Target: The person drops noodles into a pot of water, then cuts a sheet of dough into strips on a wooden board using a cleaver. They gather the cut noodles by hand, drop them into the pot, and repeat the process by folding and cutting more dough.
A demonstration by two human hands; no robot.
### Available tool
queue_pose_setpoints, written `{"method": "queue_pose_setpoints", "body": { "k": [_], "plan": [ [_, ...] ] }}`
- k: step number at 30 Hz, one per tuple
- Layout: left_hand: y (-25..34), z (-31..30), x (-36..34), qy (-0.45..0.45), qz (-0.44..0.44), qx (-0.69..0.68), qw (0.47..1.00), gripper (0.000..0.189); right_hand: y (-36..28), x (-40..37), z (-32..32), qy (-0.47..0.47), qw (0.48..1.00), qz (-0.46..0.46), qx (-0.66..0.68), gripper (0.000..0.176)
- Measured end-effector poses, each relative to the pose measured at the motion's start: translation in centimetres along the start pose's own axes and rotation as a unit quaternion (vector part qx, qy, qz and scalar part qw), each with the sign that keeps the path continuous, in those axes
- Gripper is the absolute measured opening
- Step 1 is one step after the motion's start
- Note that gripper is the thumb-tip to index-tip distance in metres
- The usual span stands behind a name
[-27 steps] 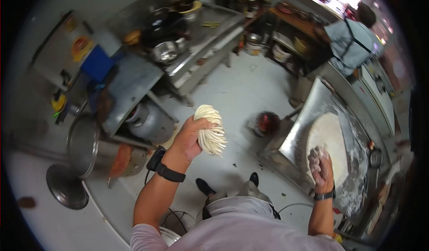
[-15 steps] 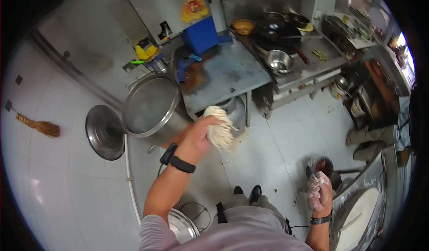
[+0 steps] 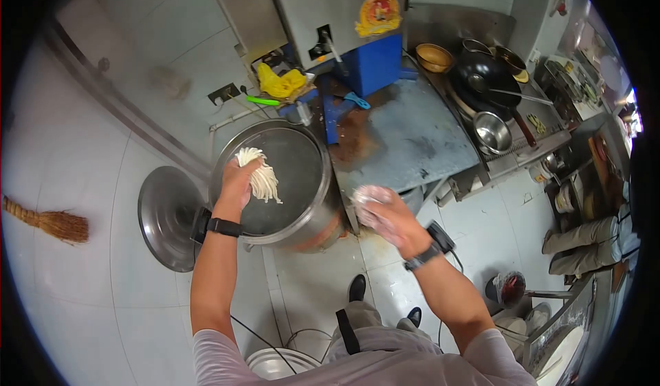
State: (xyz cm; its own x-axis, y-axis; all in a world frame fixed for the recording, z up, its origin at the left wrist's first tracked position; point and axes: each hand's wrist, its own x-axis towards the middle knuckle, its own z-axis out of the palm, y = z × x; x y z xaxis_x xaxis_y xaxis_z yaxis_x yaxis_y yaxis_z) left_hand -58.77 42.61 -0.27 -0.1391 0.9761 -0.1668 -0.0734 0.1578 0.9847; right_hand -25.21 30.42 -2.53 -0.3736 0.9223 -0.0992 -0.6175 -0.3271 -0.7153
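Observation:
A bundle of fresh white noodles [image 3: 264, 180] hangs from my left hand [image 3: 237, 185], whose fingers are closed round its upper end. Hand and bundle are over the mouth of a tall steel stockpot [image 3: 323, 211], with hazy grey liquid inside. My right hand [image 3: 390, 219], white with flour on the fingers, is held right of the pot, near the front corner of a metal-topped table [image 3: 419, 135]. Its fingers are curled in; I cannot tell what, if anything, they hold. Black bands circle both wrists.
A round steel lid [image 3: 161, 217] leans by the pot's left side. A wok [image 3: 485, 83] and a steel saucepan [image 3: 492, 133] sit on the stove at right. A straw broom [image 3: 58, 226] is far left. Another person's legs [image 3: 584, 241] stand at right.
My left hand has carried the noodles leftward to over the pot. My right hand has come up and left from beside the floured board. The view has turned toward the pot.

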Motion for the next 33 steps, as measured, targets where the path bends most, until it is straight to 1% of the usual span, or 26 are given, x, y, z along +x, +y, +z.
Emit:
{"method": "queue_pose_setpoints", "body": {
  "k": [1, 2, 3, 4, 5, 6, 7, 8, 9, 10, 11, 15, 16, 17, 19, 20, 21, 23, 25, 26, 27, 28, 29, 31, 32, 33],
  "plan": [
    [-0.4, -1.7, 2.0, 0.007, 0.025, 0.132, 0.991, 0.043, 1.1, 4.0, 1.5, 0.029, 0.998, -0.008, -0.061, 0.013],
    [-0.5, -2.9, 3.2, 0.008, 0.022, 0.13, 0.991, 0.043, 2.4, 7.6, 2.7, 0.06, 0.991, -0.015, -0.122, 0.012],
    [-0.7, -3.8, 4.1, 0.024, 0.094, 0.333, 0.938, 0.047, 3.7, 10.9, 3.4, 0.063, 0.98, -0.045, -0.184, 0.012],
    [-0.9, -4.8, 4.8, 0.036, 0.16, 0.52, 0.838, 0.051, 5.2, 13.6, 3.8, 0.066, 0.965, -0.074, -0.243, 0.012],
    [-1.9, -5.8, 5.8, 0.066, 0.189, 0.47, 0.86, 0.057, 7.2, 16.0, 3.4, 0.067, 0.965, -0.07, -0.244, 0.012],
    [-1.9, -6.3, 5.8, 0.067, 0.186, 0.469, 0.861, 0.057, 9.3, 18.4, 2.8, 0.051, 0.893, -0.175, -0.411, 0.014],
    [-1.6, -6.5, 5.5, 0.075, 0.209, 0.507, 0.833, 0.055, 10.0, 19.9, 3.2, 0.032, 0.781, -0.275, -0.56, 0.016],
    [-1.2, -6.6, 5.0, 0.08, 0.231, 0.544, 0.803, 0.054, 10.8, 20.9, 3.4, 0.033, 0.782, -0.273, -0.559, 0.016],
    [-1.3, -6.7, 4.3, 0.077, 0.23, 0.544, 0.803, 0.054, 11.1, 21.6, 3.9, 0.06, 0.761, -0.231, -0.603, 0.015],
    [-1.6, -6.8, 3.3, 0.095, 0.287, 0.548, 0.78, 0.052, 11.1, 21.9, 4.8, 0.087, 0.736, -0.187, -0.645, 0.014],
    [-1.9, -6.8, 2.1, 0.111, 0.343, 0.549, 0.754, 0.05, 11.1, 22.0, 5.8, 0.123, 0.751, -0.167, -0.627, 0.01],
    [-2.7, -5.6, -4.6, 0.096, 0.389, 0.49, 0.774, 0.045, 12.5, 23.0, 4.6, 0.131, 0.753, -0.189, -0.617, 0.013],
    [-3.1, -5.0, -6.9, 0.077, 0.399, 0.471, 0.783, 0.044, 12.4, 21.8, 4.2, 0.124, 0.737, -0.221, -0.627, 0.015],
    [-4.2, -4.3, -9.5, 0.066, 0.387, 0.475, 0.787, 0.043, 12.2, 20.2, 3.6, 0.119, 0.718, -0.252, -0.637, 0.017],
    [-6.9, -2.5, -14.5, 0.017, 0.369, 0.459, 0.808, 0.041, 10.3, 13.6, 3.3, 0.129, 0.747, -0.209, -0.618, 0.014],
    [-8.1, -1.4, -16.8, -0.021, 0.362, 0.439, 0.822, 0.039, 10.4, 10.4, 1.7, 0.124, 0.765, -0.218, -0.594, 0.014],
    [-9.6, -0.4, -18.9, -0.059, 0.341, 0.417, 0.841, 0.038, 10.8, 6.8, 0.0, 0.162, 0.772, -0.223, -0.573, 0.013],
    [-11.9, 1.4, -21.7, -0.117, 0.326, 0.389, 0.853, 0.038, 10.0, -1.8, -2.7, 0.227, 0.809, -0.156, -0.519, 0.012],
    [-13.8, 4.2, -24.2, -0.154, 0.236, 0.352, 0.892, 0.036, 10.3, -11.2, -5.9, 0.316, 0.787, -0.103, -0.519, 0.015],
    [-14.8, 5.4, -25.5, -0.175, 0.232, 0.35, 0.89, 0.036, 11.4, -16.0, -8.2, 0.335, 0.791, -0.102, -0.502, 0.011],
    [-16.0, 6.7, -26.1, -0.213, 0.234, 0.339, 0.886, 0.035, 12.3, -21.1, -9.5, 0.369, 0.821, -0.115, -0.42, 0.007],
    [-17.8, 8.1, -26.5, -0.24, 0.246, 0.339, 0.876, 0.035, 11.6, -26.3, -9.9, 0.433, 0.792, -0.045, -0.428, 0.009],
    [-19.4, 10.2, -27.1, -0.269, 0.261, 0.338, 0.864, 0.034, 11.8, -31.6, -11.2, 0.451, 0.776, -0.074, -0.434, 0.011],
    [-19.8, 15.4, -30.4, -0.319, 0.24, 0.3, 0.866, 0.035, 11.7, -41.9, -11.1, 0.542, 0.707, -0.025, -0.453, 0.015],
    [-21.0, 18.0, -32.3, -0.374, 0.248, 0.289, 0.846, 0.035, 11.9, -46.4, -10.6, 0.573, 0.681, -0.001, -0.456, 0.016],
    [-21.7, 20.4, -33.8, -0.379, 0.26, 0.292, 0.839, 0.036, 12.5, -50.6, -10.2, 0.61, 0.662, -0.008, -0.435, 0.016]
  ]
}}
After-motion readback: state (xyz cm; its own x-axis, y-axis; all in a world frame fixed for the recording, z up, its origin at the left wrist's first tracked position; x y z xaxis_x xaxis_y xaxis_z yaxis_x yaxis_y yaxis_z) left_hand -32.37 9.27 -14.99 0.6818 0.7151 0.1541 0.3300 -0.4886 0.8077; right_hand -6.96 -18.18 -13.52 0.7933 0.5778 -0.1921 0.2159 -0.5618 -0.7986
